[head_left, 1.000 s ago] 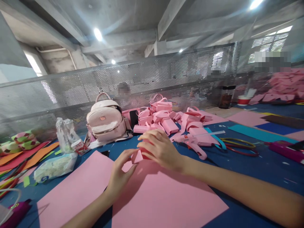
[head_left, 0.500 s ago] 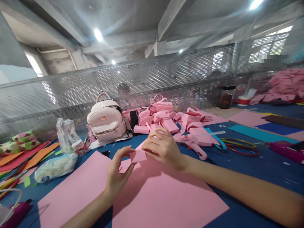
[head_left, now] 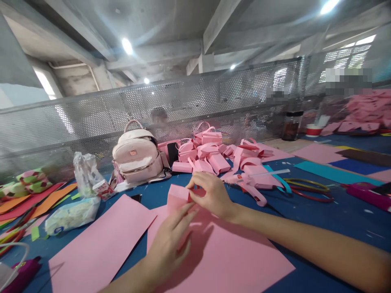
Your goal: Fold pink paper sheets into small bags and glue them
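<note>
Counting one folded pink piece, two large pink sheets, one glue gun, one backpack. Right hand comes in from the right, thumb and fingers pinching the piece's right side, over the right-hand sheet. Left hand: fingers extended, loosely spread at its near side; contact unclear. Blue surface, perforated metal screen behind, concrete ceiling.

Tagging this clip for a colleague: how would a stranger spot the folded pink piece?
Find the pale backpack, then come nearer and right to the broad pink sheet. At its far end, touching the right hand, is the folded pink piece. It is boxy, unlike that flat sheet, and nearer than the heap of pink pieces behind.
</note>
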A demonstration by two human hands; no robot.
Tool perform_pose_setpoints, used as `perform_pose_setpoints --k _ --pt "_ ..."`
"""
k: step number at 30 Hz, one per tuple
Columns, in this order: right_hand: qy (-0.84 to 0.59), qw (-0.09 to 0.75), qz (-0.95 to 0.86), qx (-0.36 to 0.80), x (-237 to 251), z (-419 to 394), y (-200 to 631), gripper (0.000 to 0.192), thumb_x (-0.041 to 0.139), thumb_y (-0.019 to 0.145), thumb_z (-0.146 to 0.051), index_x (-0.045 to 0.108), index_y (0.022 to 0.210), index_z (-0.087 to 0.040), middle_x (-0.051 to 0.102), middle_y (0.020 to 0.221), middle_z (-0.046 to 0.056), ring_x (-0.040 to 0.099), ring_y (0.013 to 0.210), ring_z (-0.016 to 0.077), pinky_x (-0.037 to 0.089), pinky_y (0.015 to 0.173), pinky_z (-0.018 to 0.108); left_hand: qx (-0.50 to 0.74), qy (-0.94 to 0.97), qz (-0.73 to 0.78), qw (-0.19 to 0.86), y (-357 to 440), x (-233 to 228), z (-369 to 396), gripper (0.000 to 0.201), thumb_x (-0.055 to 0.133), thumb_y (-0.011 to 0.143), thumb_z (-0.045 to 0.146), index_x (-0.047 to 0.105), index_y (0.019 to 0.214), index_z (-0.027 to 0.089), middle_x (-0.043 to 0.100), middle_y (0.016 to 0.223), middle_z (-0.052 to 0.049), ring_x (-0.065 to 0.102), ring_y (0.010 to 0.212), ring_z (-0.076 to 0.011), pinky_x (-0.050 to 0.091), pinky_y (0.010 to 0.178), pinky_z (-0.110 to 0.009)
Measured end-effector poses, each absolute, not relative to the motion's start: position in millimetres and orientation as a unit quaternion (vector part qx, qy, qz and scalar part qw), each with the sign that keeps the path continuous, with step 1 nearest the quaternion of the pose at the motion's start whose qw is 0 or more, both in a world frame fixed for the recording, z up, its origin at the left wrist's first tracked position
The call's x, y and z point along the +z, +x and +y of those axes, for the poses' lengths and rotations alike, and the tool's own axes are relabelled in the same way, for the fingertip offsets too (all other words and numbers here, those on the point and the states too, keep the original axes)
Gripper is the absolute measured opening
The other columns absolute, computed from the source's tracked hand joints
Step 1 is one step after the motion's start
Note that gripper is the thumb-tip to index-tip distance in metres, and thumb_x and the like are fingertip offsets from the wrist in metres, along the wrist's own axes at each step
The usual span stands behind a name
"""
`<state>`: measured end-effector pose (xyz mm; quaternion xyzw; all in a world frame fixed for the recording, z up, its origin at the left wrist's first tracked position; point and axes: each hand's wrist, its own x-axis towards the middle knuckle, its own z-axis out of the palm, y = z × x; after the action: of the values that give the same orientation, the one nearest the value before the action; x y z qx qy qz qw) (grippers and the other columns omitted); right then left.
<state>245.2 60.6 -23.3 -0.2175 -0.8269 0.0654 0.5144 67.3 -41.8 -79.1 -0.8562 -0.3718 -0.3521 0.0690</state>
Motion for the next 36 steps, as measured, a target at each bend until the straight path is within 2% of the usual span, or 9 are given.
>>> perform_pose_setpoints --k 2,6,9,12,15,22,27,31,36 --pt "-0.235 0.525 -0.812 0.103 -26 60 244 0.014 0.062 0.08 -0.008 0.059 0.075 -0.021 0.063 0.074 -0.002 0.057 0.07 0.0158 0.04 0.068 0.029 -0.359 -0.841 -0.401 0.051 65 -84 -40 0.062 0.044 0.097 0.009 0.032 0.156 0.023 0.05 0.154 -0.016 0.047 0.144 -0.0261 0.05 0.111 -0.041" --pt "-0.258 0.553 -0.771 0.181 -35 57 240 0.01 0.057 0.085 -0.013 0.059 0.08 -0.021 0.062 0.077 -0.001 0.057 0.069 0.0152 0.044 0.067 0.027 -0.327 -0.854 -0.404 0.032 64 -89 -42 0.074 0.043 0.098 0.01 0.011 0.162 0.025 0.03 0.165 -0.019 0.025 0.155 -0.0294 0.046 0.114 -0.045" --pt "-0.263 0.559 -0.751 0.232 -42 54 236 0.008 0.056 0.084 -0.015 0.057 0.079 -0.021 0.06 0.075 -0.002 0.056 0.068 0.015 0.045 0.065 0.026 -0.301 -0.862 -0.408 0.023 67 -87 -46 0.078 0.044 0.096 0.011 0.003 0.162 0.024 0.026 0.166 -0.022 0.023 0.155 -0.0344 0.046 0.113 -0.053" --pt "-0.266 0.561 -0.737 0.268 -45 49 232 0.007 0.057 0.084 -0.017 0.056 0.079 -0.021 0.059 0.073 -0.002 0.055 0.067 0.015 0.045 0.065 0.027 -0.318 -0.851 -0.419 -0.003 70 -82 -48 0.06 0.045 0.095 0.013 0.025 0.151 0.023 0.043 0.154 -0.023 0.042 0.146 -0.0366 0.048 0.108 -0.059" --pt "-0.265 0.559 -0.73 0.289 -44 44 231 0.007 0.056 0.084 -0.017 0.055 0.079 -0.022 0.058 0.074 -0.002 0.054 0.069 0.015 0.045 0.065 0.027 -0.339 -0.841 -0.419 -0.046 70 -78 -47 0.039 0.045 0.095 0.013 0.04 0.131 0.027 0.062 0.126 -0.014 0.062 0.12 -0.0298 0.057 0.098 -0.052" --pt "-0.251 0.533 -0.743 0.317 -40 34 230 0.011 0.053 0.083 -0.014 0.056 0.091 -0.022 0.062 0.085 -0.001 0.058 0.078 0.0165 0.046 0.073 0.03 -0.383 -0.834 -0.388 -0.081 63 -75 -46 0.042 0.046 0.096 0.013 0.038 0.134 0.029 0.06 0.124 -0.01 0.06 0.119 -0.0247 0.055 0.099 -0.039" --pt "-0.214 0.48 -0.789 0.319 -41 22 234 0.029 0.059 0.09 -0.026 0.052 0.118 -0.022 0.063 0.11 0.005 0.059 0.1 0.021 0.047 0.09 0.035 -0.471 -0.786 -0.393 -0.071 60 -72 -42 0.045 0.048 0.096 0.013 0.037 0.137 0.028 0.052 0.133 -0.011 0.054 0.127 -0.0253 0.049 0.104 -0.04" --pt "-0.158 0.442 -0.842 0.267 -47 21 235 0.046 0.058 0.092 -0.03 0.047 0.135 -0.022 0.059 0.129 0.009 0.056 0.117 0.0252 0.044 0.102 0.041 -0.569 -0.704 -0.423 -0.048 58 -67 -38 0.04 0.057 0.094 0.015 0.044 0.129 0.028 0.051 0.123 -0.007 0.053 0.122 -0.0234 0.047 0.103 -0.037" --pt "-0.146 0.418 -0.876 0.194 -48 26 234 0.042 0.052 0.098 -0.025 0.049 0.139 -0.022 0.058 0.137 0.011 0.053 0.122 0.0273 0.042 0.104 0.045 -0.62 -0.653 -0.421 -0.11 55 -60 -32 0.03 0.053 0.095 0.013 0.047 0.121 0.027 0.051 0.114 -0.004 0.055 0.115 -0.0177 0.046 0.099 -0.028"
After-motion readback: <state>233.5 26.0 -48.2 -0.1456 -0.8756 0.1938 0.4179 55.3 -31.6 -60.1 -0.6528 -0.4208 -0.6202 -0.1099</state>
